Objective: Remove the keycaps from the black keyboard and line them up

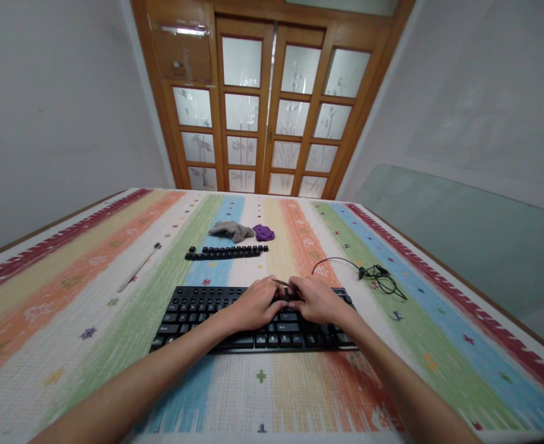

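Note:
A black computer keyboard (242, 341) lies across the striped cloth in front of me. Both of my hands are over its right-centre part, close together. My left hand (259, 305) has its fingers bent and its thumb pointing toward the other hand; whatever its fingertips grip is hidden. My right hand (316, 299) is closed in a pinch, with a thin dark stick (280, 282) running from it toward the left fingers. The stick's exact kind is too small to tell. Loose black keycaps (230, 251) stand in rows behind the keyboard.
Behind the keycaps lie a grey cloth (231, 230) and a purple cloth (263, 232). A thin brush with a dark head (139, 269) rests at the left. To the right is a coiled black cable (378, 274). Wooden glass doors (272, 111) stand beyond the table.

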### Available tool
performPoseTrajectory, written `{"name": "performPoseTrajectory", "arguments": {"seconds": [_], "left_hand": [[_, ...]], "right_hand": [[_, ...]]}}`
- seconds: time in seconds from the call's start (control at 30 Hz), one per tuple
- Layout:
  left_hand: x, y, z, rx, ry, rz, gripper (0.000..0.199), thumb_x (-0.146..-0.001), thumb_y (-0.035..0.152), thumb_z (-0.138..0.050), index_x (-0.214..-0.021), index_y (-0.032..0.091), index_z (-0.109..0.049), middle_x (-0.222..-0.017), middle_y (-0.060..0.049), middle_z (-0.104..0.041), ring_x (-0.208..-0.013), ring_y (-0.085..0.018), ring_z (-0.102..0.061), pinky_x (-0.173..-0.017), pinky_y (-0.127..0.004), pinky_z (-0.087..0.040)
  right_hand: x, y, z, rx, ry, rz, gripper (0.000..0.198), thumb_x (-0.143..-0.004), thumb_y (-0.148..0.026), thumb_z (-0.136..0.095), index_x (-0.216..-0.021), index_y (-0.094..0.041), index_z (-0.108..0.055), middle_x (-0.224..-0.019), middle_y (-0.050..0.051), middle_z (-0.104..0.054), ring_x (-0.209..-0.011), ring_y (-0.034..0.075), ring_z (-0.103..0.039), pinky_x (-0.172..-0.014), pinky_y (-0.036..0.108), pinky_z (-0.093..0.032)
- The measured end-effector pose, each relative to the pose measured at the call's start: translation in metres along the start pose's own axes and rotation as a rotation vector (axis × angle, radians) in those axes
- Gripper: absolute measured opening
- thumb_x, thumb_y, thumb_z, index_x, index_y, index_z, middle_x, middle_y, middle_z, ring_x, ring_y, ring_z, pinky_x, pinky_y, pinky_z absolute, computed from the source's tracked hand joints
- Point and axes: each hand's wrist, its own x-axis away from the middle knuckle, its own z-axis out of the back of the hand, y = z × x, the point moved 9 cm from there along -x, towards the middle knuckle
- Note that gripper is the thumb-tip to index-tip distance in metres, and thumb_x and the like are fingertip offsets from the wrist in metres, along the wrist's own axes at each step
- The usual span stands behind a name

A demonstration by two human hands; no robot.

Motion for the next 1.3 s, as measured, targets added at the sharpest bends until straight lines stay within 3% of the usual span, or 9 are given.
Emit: {"name": "performPoseTrajectory", "arguments": {"seconds": [0.2,0.47,0.6,0.7,0.87,1.03,1.2,1.3], "left_hand": [[0.001,-0.003,0.007,0.054,0.097,0.039,0.008,-0.092,0.025,-0.055,-0.087,0.019,-0.054,-0.09,-0.005,-0.058,-0.084,-0.02,-0.056,-0.078,-0.033,-0.047],[0.001,-0.019,0.049,0.342,0.261,0.183,0.008,-0.085,0.024,-0.062,-0.085,0.017,-0.059,-0.079,-0.001,-0.064,-0.072,-0.016,-0.058,-0.067,-0.028,-0.046],[0.005,-0.03,0.057,0.409,0.248,0.223,0.015,-0.084,0.031,-0.064,-0.085,0.016,-0.063,-0.08,-0.002,-0.068,-0.073,-0.016,-0.061,-0.066,-0.027,-0.047],[0.011,-0.033,0.063,0.346,0.203,0.206,0.017,-0.086,0.034,-0.061,-0.088,0.017,-0.064,-0.082,-0.003,-0.069,-0.075,-0.017,-0.063,-0.066,-0.029,-0.048],[0.033,-0.047,0.102,0.022,0.292,0.149,0.024,-0.089,0.039,-0.058,-0.098,0.018,-0.064,-0.095,-0.007,-0.069,-0.088,-0.022,-0.062,-0.078,-0.035,-0.05],[0.07,-0.093,0.137,-0.151,0.345,0.197,0.023,-0.093,0.038,-0.05,-0.094,0.019,-0.063,-0.091,-0.005,-0.068,-0.087,-0.022,-0.061,-0.084,-0.039,-0.05],[0.11,-0.133,0.153,-0.302,0.371,0.213,0.026,-0.093,0.04,-0.046,-0.091,0.019,-0.062,-0.094,-0.007,-0.067,-0.094,-0.025,-0.061,-0.09,-0.042,-0.049],[0.122,-0.142,0.152,-0.351,0.344,0.222,0.026,-0.094,0.039,-0.046,-0.092,0.02,-0.062,-0.095,-0.007,-0.067,-0.096,-0.025,-0.06,-0.089,-0.042,-0.05]], "right_hand": [[0.0,0.0,0.005,-0.069,0.057,0.103,0.004,-0.084,-0.016,-0.064,-0.087,-0.015,-0.065,-0.085,0.009,-0.07,-0.079,0.022,-0.063,-0.066,0.028,-0.037],[-0.003,-0.014,0.038,-0.305,0.338,0.294,0.013,-0.088,-0.021,-0.063,-0.1,-0.017,-0.064,-0.096,0.008,-0.066,-0.089,0.02,-0.062,-0.078,0.031,-0.046],[-0.008,-0.03,0.035,-0.218,0.384,0.375,0.018,-0.091,-0.023,-0.061,-0.107,-0.018,-0.066,-0.101,0.009,-0.066,-0.087,0.02,-0.064,-0.073,0.029,-0.047],[-0.017,-0.037,0.029,-0.106,0.366,0.389,0.023,-0.088,-0.015,-0.062,-0.109,-0.018,-0.068,-0.102,0.009,-0.067,-0.085,0.02,-0.064,-0.069,0.028,-0.047],[-0.042,-0.024,0.026,-0.025,0.3,0.292,0.021,-0.086,-0.013,-0.064,-0.106,-0.017,-0.071,-0.104,0.009,-0.066,-0.088,0.02,-0.065,-0.074,0.028,-0.047],[-0.071,0.006,0.017,0.067,0.222,0.091,0.022,-0.087,-0.025,-0.067,-0.107,-0.018,-0.073,-0.105,0.009,-0.065,-0.093,0.021,-0.064,-0.077,0.028,-0.047],[-0.091,0.019,0.003,0.118,0.167,0.046,0.023,-0.088,-0.026,-0.065,-0.108,-0.018,-0.074,-0.104,0.01,-0.065,-0.088,0.021,-0.064,-0.071,0.027,-0.044],[-0.098,0.023,-0.003,0.132,0.151,0.022,0.023,-0.089,-0.025,-0.063,-0.108,-0.017,-0.074,-0.105,0.01,-0.065,-0.088,0.021,-0.064,-0.07,0.027,-0.043]]}}
